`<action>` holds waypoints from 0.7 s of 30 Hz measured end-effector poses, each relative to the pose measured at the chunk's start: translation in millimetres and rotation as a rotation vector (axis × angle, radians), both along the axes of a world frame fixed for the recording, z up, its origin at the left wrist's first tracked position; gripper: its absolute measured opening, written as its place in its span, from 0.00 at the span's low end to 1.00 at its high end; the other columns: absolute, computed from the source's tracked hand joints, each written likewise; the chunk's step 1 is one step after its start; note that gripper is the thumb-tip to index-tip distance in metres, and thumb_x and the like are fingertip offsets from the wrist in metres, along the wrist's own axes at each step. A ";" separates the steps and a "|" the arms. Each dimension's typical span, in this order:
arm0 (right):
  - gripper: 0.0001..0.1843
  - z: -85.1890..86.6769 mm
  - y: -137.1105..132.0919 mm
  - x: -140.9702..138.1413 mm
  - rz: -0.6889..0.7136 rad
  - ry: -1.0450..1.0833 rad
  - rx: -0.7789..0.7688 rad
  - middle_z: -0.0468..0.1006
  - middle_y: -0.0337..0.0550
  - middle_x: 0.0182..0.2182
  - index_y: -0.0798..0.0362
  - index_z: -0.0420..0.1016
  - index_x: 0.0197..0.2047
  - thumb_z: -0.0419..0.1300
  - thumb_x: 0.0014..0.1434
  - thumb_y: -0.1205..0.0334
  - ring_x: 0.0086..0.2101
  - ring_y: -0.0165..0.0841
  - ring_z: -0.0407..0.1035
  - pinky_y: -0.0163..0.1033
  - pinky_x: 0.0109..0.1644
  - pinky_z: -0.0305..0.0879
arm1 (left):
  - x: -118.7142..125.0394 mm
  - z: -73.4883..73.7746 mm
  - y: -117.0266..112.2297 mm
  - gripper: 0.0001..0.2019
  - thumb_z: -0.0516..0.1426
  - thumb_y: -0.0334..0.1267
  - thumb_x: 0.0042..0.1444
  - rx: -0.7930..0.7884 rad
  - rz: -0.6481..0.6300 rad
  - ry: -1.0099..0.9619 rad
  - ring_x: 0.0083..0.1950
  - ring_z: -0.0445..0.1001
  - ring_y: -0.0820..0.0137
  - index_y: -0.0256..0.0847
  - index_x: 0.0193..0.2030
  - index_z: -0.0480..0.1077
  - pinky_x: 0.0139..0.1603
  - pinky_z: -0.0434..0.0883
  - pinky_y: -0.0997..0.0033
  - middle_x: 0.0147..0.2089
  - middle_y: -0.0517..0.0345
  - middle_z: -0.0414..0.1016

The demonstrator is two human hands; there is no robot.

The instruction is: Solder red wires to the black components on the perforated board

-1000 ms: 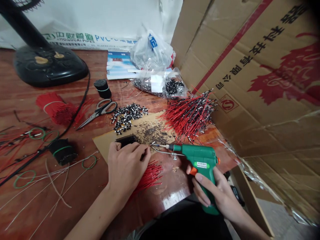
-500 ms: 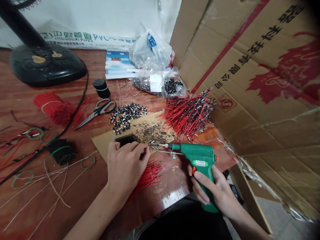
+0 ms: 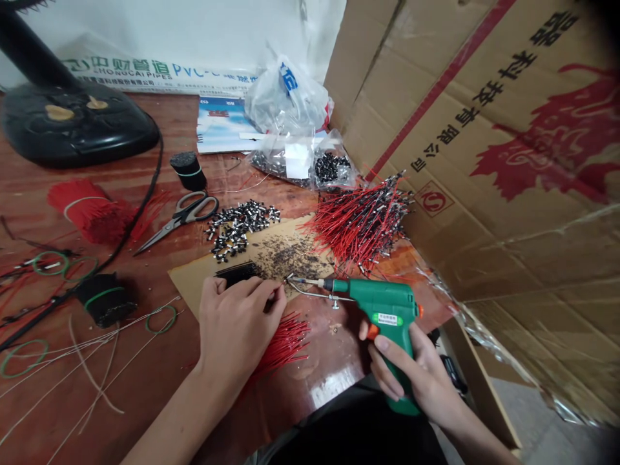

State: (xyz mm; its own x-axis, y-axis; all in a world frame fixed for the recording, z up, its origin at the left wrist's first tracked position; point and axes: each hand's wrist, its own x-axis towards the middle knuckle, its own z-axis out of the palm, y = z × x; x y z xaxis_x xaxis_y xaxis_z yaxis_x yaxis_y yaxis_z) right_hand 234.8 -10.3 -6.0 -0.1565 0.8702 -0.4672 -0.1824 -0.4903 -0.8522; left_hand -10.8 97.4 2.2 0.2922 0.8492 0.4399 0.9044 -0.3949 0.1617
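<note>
Green plastic forms the body of the soldering gun [image 3: 382,296], held over the table [image 3: 334,349] between its near edge and the card sheet [image 3: 191,274]. The right hand [image 3: 429,374] is wrapped around the handle, forefinger at the orange trigger [image 3: 372,332]. The barrel points left; its tip stands at the near edge of the card sheet, with a thin metal feed tube [image 3: 314,296] curving up to it.

The left hand [image 3: 242,320] has thumb and forefinger pinched on a small part [image 3: 289,277] directly at the tip; contact between the two is too small to confirm. Red wires [image 3: 288,342] lie under this hand, towards the table's near edge.

On the card sheet: black wires [image 3: 236,272] by the left corner, dark flecks [image 3: 290,253] across the middle. Silver-and-black pieces [image 3: 239,226] are heaped over its far edge. A red-and-black wire pile [image 3: 361,223] covers its right end, near the cardboard box [image 3: 436,213]. Scissors [image 3: 181,218] lie partly open beyond the left corner.
</note>
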 end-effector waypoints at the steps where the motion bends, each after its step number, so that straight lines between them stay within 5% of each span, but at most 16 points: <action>1: 0.18 -0.8 -0.7 0.2 -0.002 0.001 0.005 0.56 0.30 0.19 0.55 0.51 0.51 0.50 0.66 0.52 0.17 0.14 0.55 0.23 0.24 0.58 | 0.1 0.0 0.2 0.09 0.56 0.39 0.61 0.001 -0.003 0.001 0.29 0.67 0.70 0.48 0.31 0.75 0.41 0.55 0.60 0.26 0.68 0.73; 21: 0.21 0.0 -1.9 -3.3 0.031 -0.088 -0.051 0.56 0.29 0.18 0.55 0.47 0.45 0.50 0.65 0.46 0.18 0.12 0.54 0.19 0.23 0.55 | -0.5 1.3 1.7 0.07 0.57 0.39 0.60 0.038 -0.015 0.022 0.27 0.65 0.69 0.46 0.32 0.74 0.40 0.54 0.62 0.25 0.67 0.73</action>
State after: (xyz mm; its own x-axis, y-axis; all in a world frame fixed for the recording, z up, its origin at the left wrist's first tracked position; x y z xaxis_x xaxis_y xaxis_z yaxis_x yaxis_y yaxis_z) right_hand 231.5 -12.2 -6.0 -0.1394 0.8402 -0.5241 -0.0921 -0.5380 -0.8379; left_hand -11.3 99.1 3.5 0.3150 0.8275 0.4647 0.9013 -0.4142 0.1266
